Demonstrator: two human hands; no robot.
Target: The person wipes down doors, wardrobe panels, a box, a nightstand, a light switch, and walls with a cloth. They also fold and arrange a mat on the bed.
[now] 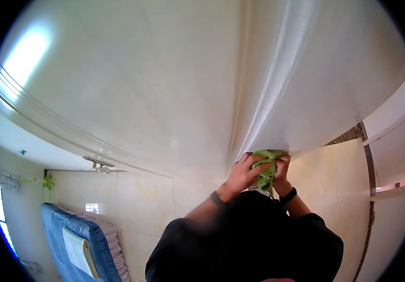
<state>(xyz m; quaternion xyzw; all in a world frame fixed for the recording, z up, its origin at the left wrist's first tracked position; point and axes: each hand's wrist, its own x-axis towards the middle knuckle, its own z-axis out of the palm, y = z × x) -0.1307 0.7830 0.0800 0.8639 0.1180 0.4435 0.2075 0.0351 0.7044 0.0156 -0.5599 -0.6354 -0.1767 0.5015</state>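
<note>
A crumpled green cloth [268,175] is bunched between my two hands, close in front of my body. My left hand [242,176] grips its left side with the fingers curled over it. On the other side, my right hand [282,173] is closed around the cloth's right edge. Both hands are beside the lower part of a large pale glossy panel [165,94], which looks like a door. Whether the cloth touches the panel I cannot tell.
A metal handle [100,167] juts from the pale surface at left. At lower left stands a blue padded bench or bed [57,235] with a folded cloth [78,251] on it. Light floor tiles [146,202] lie below. A doorway with a dark threshold [369,188] is at right.
</note>
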